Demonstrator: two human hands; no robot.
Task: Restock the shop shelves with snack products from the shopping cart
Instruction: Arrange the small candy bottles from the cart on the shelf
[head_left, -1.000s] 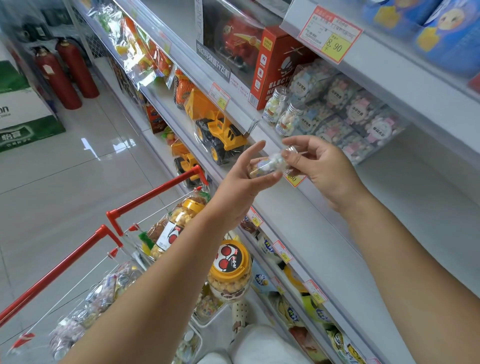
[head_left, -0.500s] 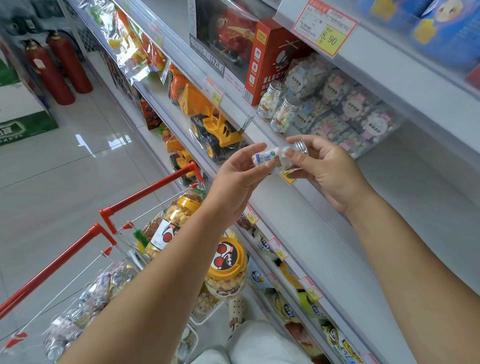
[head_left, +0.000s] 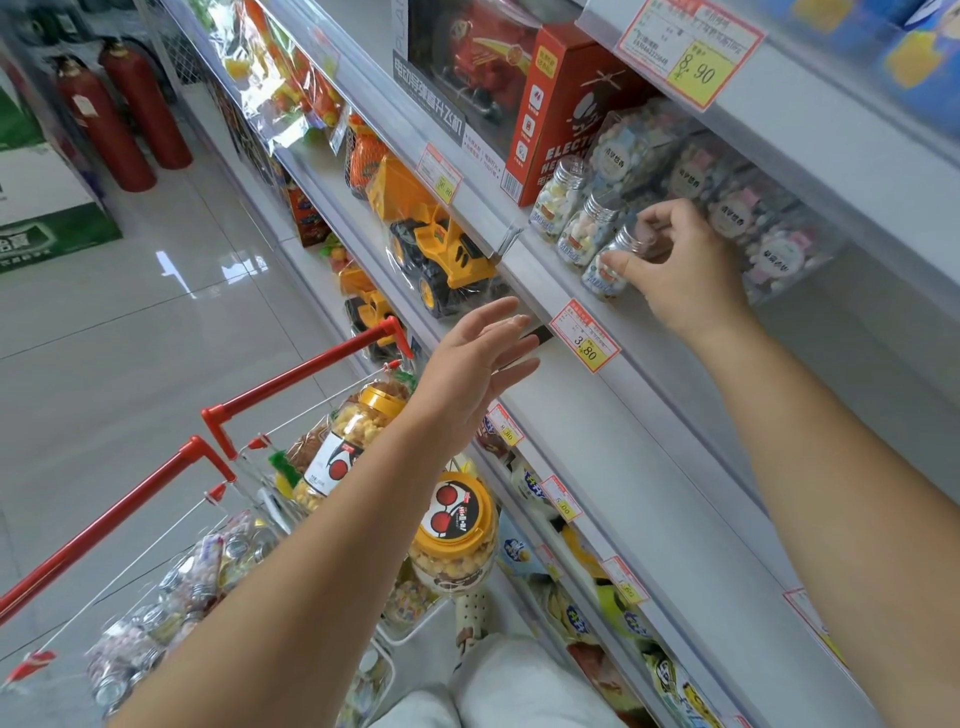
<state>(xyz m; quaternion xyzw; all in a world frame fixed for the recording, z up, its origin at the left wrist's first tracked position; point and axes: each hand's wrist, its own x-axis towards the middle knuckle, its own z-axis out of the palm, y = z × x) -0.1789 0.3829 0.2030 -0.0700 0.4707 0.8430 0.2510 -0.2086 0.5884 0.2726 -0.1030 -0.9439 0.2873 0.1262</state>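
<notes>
Right hand (head_left: 680, 265), no longer sharing the small candy jar (head_left: 615, 262) with the left, is closed on it at the shelf (head_left: 550, 275) front, third in the jar row; left hand (head_left: 480, 364), released, is spread empty above the shopping cart (head_left: 218, 421); restocking is judged to continue.

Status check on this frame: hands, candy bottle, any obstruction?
Right hand gripping small candy bottle, setting it on shelf beside two matching bottles. Left hand open, empty, below shelf edge. Nothing blocking.
</notes>
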